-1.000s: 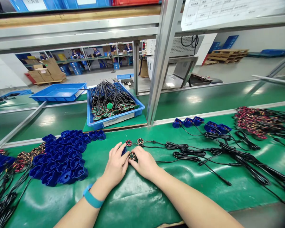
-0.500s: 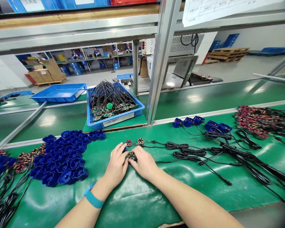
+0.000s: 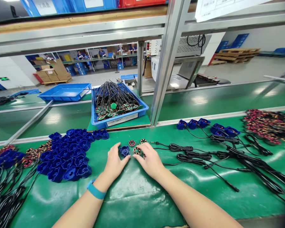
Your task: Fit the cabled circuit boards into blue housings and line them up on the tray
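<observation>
My left hand (image 3: 115, 163) rests on the green mat, its thumb and forefinger around a small blue plastic housing (image 3: 124, 151). My right hand (image 3: 150, 159) lies beside it, fingertips pinching a round copper-wound coil ring (image 3: 136, 150) with a black cable attached. Two more coil rings (image 3: 131, 143) lie just beyond the hands, their black cables (image 3: 180, 147) running off to the right. A teal band circles my left wrist.
A heap of blue housings (image 3: 68, 153) lies to the left. Finished blue units with cables (image 3: 204, 125) and a pile of coils (image 3: 263, 123) sit on the right. A blue tray of cabled boards (image 3: 117, 106) stands behind; an aluminium post (image 3: 166, 63) rises beside it.
The hands have drawn slightly apart. The blue housing, hidden under my left fingers before, now shows beside the coil ring, which has come away from it to the right.
</observation>
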The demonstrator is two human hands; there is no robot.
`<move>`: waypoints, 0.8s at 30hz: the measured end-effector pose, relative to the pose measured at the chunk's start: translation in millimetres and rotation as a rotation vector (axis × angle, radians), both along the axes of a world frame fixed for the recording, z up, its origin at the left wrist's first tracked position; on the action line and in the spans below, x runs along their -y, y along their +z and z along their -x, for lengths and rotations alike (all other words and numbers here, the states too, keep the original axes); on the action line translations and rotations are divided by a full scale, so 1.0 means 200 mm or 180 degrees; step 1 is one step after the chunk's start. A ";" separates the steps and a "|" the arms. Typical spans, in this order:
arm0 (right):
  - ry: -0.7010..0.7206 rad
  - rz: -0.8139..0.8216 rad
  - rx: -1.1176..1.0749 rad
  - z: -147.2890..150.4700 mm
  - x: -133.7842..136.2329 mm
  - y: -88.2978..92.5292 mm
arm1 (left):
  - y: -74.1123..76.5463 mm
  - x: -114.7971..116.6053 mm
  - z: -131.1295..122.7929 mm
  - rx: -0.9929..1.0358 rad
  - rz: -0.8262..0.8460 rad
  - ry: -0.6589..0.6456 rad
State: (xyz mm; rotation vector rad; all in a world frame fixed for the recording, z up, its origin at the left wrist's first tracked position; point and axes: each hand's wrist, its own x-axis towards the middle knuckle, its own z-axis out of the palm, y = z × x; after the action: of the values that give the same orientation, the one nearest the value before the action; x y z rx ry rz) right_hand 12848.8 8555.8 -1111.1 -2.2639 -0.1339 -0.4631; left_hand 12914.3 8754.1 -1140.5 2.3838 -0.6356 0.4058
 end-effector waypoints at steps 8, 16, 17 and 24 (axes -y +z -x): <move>0.0449 -0.0265 0.0008 0.04 -0.04 0.02 | 0.00 0.03 0.06 -0.0334 0.0261 -0.0812; 0.0430 -0.0124 -0.0183 0.03 -0.04 0.02 | 0.04 0.04 0.09 -0.0443 0.0332 -0.1015; 0.0465 -0.0139 -0.0190 0.03 -0.04 0.02 | 0.04 0.04 0.09 -0.0461 0.0346 -0.1022; 0.0751 -0.0131 -0.0159 0.04 -0.01 0.04 | 0.02 0.04 0.09 -0.0612 0.0326 -0.1138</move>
State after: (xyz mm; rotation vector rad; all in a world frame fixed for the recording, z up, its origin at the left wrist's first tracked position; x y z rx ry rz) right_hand 12840.2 8558.4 -1102.7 -2.1834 -0.3582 -0.2813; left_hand 12896.6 8746.5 -1136.6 2.1228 -0.9055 0.0519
